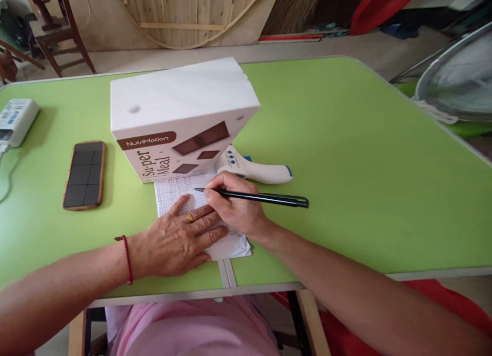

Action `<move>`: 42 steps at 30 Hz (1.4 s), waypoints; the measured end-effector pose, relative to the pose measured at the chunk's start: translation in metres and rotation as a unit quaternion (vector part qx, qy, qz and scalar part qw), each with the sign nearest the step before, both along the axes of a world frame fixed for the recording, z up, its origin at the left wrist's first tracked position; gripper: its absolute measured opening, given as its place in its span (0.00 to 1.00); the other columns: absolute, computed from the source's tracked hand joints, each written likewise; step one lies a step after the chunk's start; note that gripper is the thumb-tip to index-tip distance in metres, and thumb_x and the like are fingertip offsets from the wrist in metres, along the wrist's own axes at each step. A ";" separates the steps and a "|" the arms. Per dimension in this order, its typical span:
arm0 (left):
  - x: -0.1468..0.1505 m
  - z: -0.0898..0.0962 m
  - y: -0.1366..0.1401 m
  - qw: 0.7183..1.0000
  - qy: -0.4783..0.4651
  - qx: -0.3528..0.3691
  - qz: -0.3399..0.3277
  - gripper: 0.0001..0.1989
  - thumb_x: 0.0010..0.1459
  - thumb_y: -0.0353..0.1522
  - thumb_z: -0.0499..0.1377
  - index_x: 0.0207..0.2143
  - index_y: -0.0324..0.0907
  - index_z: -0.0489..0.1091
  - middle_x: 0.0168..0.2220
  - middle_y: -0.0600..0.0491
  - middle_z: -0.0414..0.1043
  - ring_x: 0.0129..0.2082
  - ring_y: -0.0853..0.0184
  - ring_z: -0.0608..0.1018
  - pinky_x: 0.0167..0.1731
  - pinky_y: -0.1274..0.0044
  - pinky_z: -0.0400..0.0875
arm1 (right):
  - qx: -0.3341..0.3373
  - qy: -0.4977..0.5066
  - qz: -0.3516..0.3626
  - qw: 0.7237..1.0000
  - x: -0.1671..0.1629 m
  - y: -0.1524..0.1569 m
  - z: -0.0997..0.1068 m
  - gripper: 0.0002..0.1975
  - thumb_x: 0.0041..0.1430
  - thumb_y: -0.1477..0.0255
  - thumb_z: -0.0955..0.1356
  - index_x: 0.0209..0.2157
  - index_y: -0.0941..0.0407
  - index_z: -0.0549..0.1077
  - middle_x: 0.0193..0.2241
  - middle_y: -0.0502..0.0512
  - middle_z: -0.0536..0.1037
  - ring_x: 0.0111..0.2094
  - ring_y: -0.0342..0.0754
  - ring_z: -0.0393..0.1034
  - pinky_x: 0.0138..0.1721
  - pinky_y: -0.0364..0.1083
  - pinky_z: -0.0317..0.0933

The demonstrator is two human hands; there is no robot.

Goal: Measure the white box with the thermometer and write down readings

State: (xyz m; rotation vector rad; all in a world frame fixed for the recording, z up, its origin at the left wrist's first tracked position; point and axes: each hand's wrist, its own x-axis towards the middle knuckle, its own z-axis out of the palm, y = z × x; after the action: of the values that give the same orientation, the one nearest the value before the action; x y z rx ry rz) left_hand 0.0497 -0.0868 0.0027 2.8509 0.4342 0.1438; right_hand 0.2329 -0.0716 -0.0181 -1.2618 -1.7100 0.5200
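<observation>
A sheet of paper (230, 247) with rows of small handwriting lies near the table's front edge. My left hand (180, 238) rests flat on it, fingers spread, with a gold ring and a red cord bracelet at the wrist. In my right hand (236, 205) is a black pen (277, 198), its tip touching or just above the written lines. Directly behind the paper stands a white box (184, 97) marked NutriMotion, covering the paper's far edge. A white and blue handheld device, like an infrared thermometer (265, 171), lies beside the box, just beyond my right hand.
On the left of the green table (346, 156) lies a phone (83, 175) in a brown case. A white power bank or adapter (19, 121) with a cable sits at the far left. Past the table's right edge stands a fan (457, 79); a wooden chair (61, 33) is at back left.
</observation>
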 end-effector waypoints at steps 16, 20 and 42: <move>0.001 0.000 0.000 1.000 0.012 -0.008 0.002 0.25 0.68 0.38 0.53 0.64 0.37 0.59 0.67 0.43 0.59 0.67 0.52 0.60 0.66 0.51 0.47 | -0.007 -0.013 0.015 1.000 -0.001 0.000 -0.001 0.06 0.54 0.74 0.65 0.24 0.53 0.65 0.18 0.45 0.69 0.20 0.42 0.63 0.24 0.42 0.60; 0.000 -0.001 0.000 1.000 0.013 -0.010 0.002 0.26 0.68 0.38 0.53 0.64 0.38 0.59 0.67 0.43 0.58 0.67 0.51 0.59 0.65 0.50 0.48 | 0.000 -0.012 0.016 1.000 -0.001 0.000 -0.001 0.06 0.54 0.75 0.65 0.25 0.53 0.65 0.18 0.45 0.70 0.20 0.42 0.63 0.23 0.42 0.60; -0.001 0.001 0.011 0.975 -0.204 0.089 -0.008 0.12 0.67 0.32 0.53 0.31 0.38 0.69 0.35 0.47 0.77 0.35 0.63 0.78 0.38 0.70 0.72 | 0.215 -0.295 0.152 0.918 0.033 0.002 0.025 0.09 0.63 0.79 0.63 0.35 0.56 0.74 0.27 0.54 0.77 0.30 0.47 0.70 0.32 0.45 0.66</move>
State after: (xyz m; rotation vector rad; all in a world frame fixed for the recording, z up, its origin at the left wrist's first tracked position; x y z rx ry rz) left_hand 0.0491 -0.0759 0.0034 2.8851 0.3234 0.7829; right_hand 0.2664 -0.0701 0.0067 -0.8750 -2.3866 -0.0973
